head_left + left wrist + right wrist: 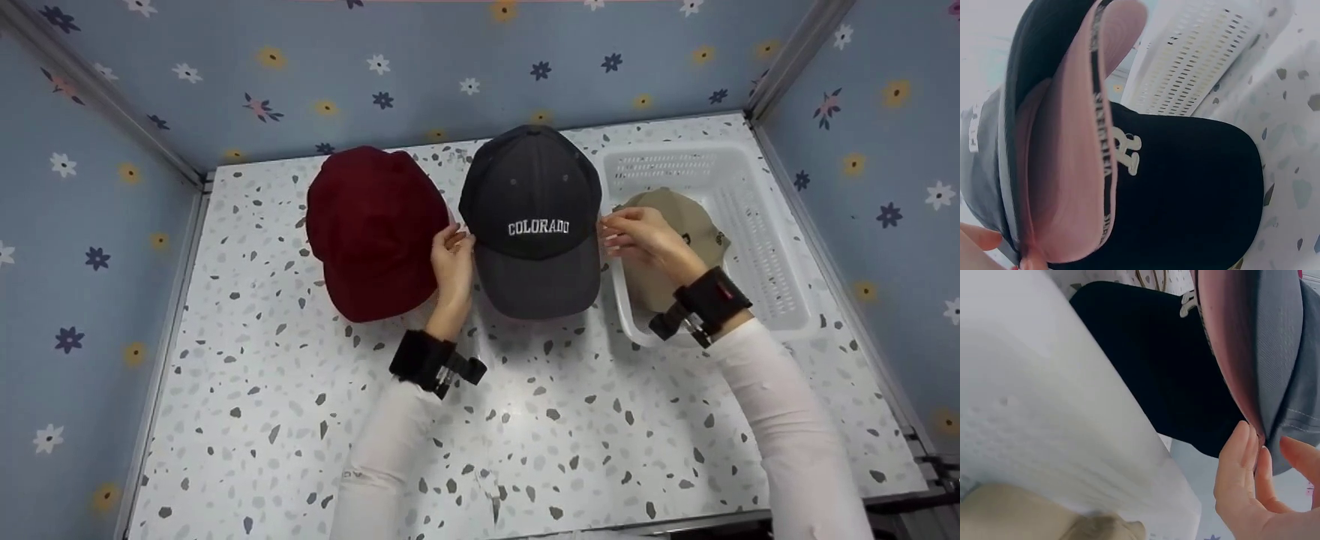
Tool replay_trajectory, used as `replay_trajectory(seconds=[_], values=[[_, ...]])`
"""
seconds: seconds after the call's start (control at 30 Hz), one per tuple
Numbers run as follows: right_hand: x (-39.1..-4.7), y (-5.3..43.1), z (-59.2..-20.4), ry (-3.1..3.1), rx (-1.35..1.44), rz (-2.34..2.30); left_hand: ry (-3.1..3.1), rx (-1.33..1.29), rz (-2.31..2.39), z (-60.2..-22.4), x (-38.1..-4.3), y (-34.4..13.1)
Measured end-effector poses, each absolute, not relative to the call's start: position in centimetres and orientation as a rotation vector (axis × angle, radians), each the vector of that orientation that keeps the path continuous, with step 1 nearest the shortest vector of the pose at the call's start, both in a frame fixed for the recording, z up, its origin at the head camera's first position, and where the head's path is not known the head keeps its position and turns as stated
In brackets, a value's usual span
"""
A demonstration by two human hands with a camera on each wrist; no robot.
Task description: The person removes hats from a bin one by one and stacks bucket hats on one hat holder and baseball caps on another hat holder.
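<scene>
A dark grey cap [534, 195] lettered COLORADO lies crown up in the middle, on top of a pink cap [1067, 169]. Below the pink brim a black cap [1196, 191] with a pale embroidered letter shows in both wrist views. At the grey cap's left edge, where brim meets crown, my left hand [453, 274] pinches it with the fingertips. My right hand [1258, 489] holds the opposite edge between thumb and fingers, the fingertips also against the pink brim. To the left sits a maroon cap [375, 232], close beside the left hand.
A white perforated basket [761, 255] stands at the right, with a beige cap [675, 217] inside, partly under the right forearm. The speckled table [255, 420] meets flowered walls [420, 67] at the back and both sides.
</scene>
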State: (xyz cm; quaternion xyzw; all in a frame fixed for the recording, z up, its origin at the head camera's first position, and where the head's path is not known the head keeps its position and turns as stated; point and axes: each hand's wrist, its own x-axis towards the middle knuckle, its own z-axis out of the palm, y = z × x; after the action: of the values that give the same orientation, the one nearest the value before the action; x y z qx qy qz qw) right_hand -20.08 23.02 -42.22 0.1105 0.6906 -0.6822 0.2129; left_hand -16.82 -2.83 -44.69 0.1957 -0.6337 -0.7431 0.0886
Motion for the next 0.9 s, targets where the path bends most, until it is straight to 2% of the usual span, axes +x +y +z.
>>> replay_trajectory(seconds=[0.3, 0.53, 0.9], values=[[-20.6, 25.3, -40.6, 1.914, 0.166, -1.920, -2.103, 0.306, -1.812, -43.6, -14.1, -1.2], [-21.2, 27.5, -40.8, 2.012, 0.177, -1.884, -1.979, -0.075, -1.572, -42.8, -11.8, 1.2], [-22.2, 30.0, -42.0, 2.246, 0.241, -1.828, -1.970, -0.625, -1.602, -44.1, -8.4, 8.6]])
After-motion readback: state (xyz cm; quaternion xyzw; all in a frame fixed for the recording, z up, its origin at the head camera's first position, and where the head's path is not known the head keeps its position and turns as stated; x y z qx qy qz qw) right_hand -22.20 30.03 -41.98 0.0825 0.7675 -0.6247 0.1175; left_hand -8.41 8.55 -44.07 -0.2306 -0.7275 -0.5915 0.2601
